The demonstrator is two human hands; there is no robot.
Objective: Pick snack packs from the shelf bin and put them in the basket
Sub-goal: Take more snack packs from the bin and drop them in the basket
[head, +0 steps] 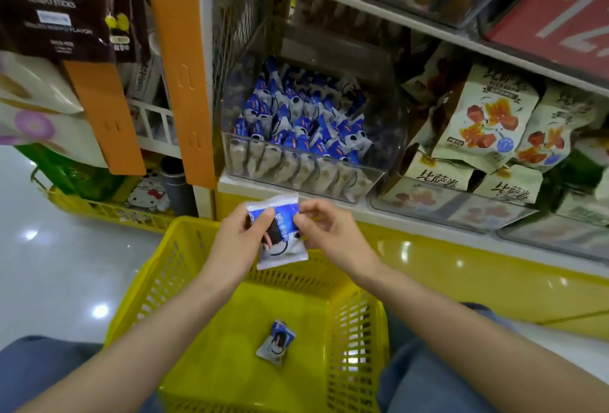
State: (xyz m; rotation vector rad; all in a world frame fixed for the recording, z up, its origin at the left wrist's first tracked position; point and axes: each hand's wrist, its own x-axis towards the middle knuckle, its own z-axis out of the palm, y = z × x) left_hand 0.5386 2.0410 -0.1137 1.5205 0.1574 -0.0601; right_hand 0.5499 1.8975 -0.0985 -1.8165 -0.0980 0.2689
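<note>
We hold a small blue-and-white plastic snack pack in both hands: our left hand grips its left edge, our right hand pinches its top right corner. It hangs above the yellow slatted plastic basket. A second pack lies inside at six o'clock. The clear shelf bin stands at twelve, the glossy white floor at nine.

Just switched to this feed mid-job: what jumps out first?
The left hand and right hand pinch a blue-and-white snack pack above the yellow basket. A second pack already lies on the basket floor, and the clear shelf bin behind is heaped with more.
</note>
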